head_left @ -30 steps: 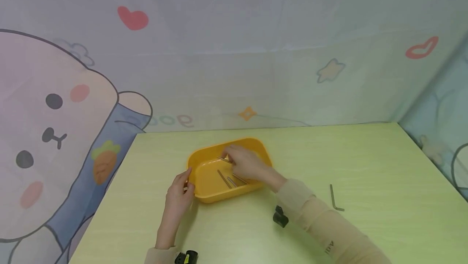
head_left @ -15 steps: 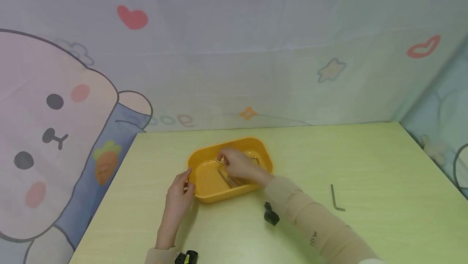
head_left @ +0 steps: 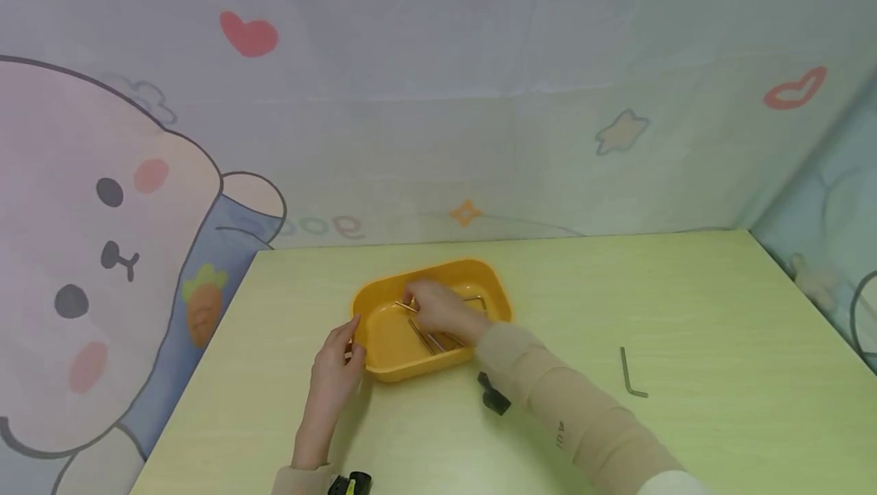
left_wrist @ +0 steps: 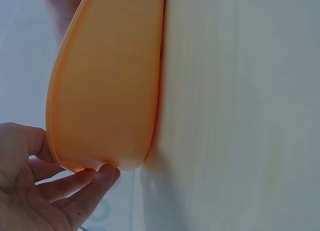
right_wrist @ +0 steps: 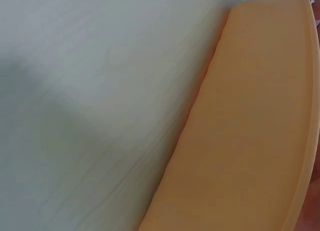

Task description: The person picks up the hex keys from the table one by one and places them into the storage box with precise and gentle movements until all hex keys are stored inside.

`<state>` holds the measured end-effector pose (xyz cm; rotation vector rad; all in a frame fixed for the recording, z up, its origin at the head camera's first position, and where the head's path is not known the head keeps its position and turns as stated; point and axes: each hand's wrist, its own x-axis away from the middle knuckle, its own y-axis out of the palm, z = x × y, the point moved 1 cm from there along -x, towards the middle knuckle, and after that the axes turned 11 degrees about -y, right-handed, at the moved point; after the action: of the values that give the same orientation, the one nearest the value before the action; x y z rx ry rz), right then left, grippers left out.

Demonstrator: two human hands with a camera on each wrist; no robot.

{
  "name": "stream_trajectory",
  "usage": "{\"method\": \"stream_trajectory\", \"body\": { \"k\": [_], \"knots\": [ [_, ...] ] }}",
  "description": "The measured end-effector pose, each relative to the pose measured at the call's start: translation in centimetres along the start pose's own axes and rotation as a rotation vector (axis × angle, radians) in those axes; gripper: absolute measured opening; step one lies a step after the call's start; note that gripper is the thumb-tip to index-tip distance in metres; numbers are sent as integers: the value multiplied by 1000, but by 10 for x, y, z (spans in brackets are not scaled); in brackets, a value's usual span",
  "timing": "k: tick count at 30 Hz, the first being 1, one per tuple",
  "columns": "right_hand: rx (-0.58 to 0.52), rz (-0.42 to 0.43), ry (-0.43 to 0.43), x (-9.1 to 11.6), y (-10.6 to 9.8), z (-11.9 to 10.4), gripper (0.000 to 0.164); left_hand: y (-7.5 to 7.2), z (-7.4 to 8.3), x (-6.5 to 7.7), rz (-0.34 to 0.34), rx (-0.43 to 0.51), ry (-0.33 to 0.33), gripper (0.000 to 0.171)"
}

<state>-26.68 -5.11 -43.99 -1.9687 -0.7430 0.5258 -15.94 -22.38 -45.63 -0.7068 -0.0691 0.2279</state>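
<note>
A yellow tray (head_left: 411,371) stands on the table with several metal rods, hex keys by their look, lying inside. My left hand (head_left: 336,362) pinches its left end, thumb at the rim and fingers against the outer wall, as the left wrist view shows with the tray (left_wrist: 105,91) and hand (left_wrist: 45,186). Inside the tray, my right hand (head_left: 444,308) pinches a hex key (head_left: 404,306) that points left from the fingertips. Beneath this hand lie more hex keys (head_left: 419,335), partly covered. The right wrist view has only the tray's outer wall (right_wrist: 245,121) and the table; the fingers are out of sight.
One L-shaped hex key (head_left: 626,377) lies on the table (head_left: 719,312) to the right of the tray. A printed cloth (head_left: 438,99) hangs behind the table, and another covers the right side.
My right hand has shifted a little left within the tray, carrying the hex key along. A bent hex key at the tray's right has come into sight. The left hand stays put.
</note>
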Motion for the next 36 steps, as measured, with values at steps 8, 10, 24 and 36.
{"method": "stream_trajectory", "body": {
  "k": [8,10,24,36],
  "knots": [
    [41,-38,67,-7,3,4,32,1,1,0,-2,4,-4,48],
    [56,-41,74,-7,4,5,31,1,1,0,-6,3,1,48],
    [41,-22,36,-9,3,0,28,-1,0,0,-12,11,-13,48],
    [38,-3,-25,3,-12,-9,35,-1,2,3,8,2,15,47]
  ]
}}
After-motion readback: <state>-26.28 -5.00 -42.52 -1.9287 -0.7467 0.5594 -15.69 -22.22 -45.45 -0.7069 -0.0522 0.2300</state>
